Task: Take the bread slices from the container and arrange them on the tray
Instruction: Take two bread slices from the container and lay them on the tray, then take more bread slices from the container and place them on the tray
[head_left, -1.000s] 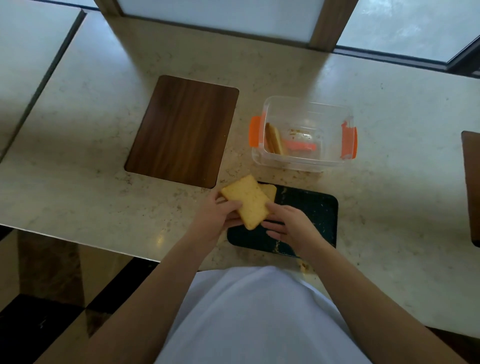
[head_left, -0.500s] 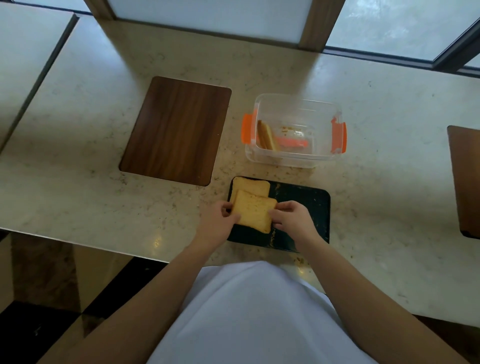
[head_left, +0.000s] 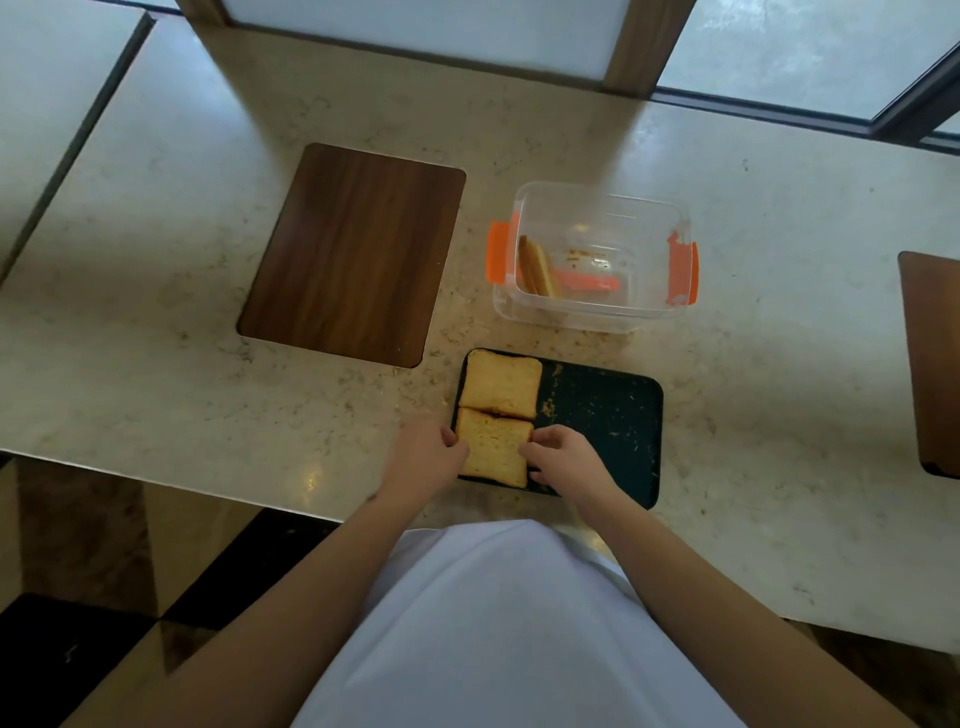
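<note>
A dark tray (head_left: 602, 415) lies on the counter just in front of me. Two toasted bread slices lie flat in its left half: the far slice (head_left: 500, 384) and the near slice (head_left: 493, 447), edge to edge. My left hand (head_left: 426, 457) touches the near slice's left edge and my right hand (head_left: 563, 457) touches its right edge, fingers curled on it. Behind the tray stands a clear plastic container (head_left: 649, 306) with orange clips; two more slices (head_left: 535, 265) stand upright against its left wall.
A wooden board (head_left: 353, 254) lies left of the container. Another brown board (head_left: 932, 364) shows at the right edge. The counter's front edge runs just below the tray, and crumbs dot the tray's right half.
The slice held in the air over the tray's left end came down toward me and now lies flat in front of the first slice. Both hands stayed on its edges.
</note>
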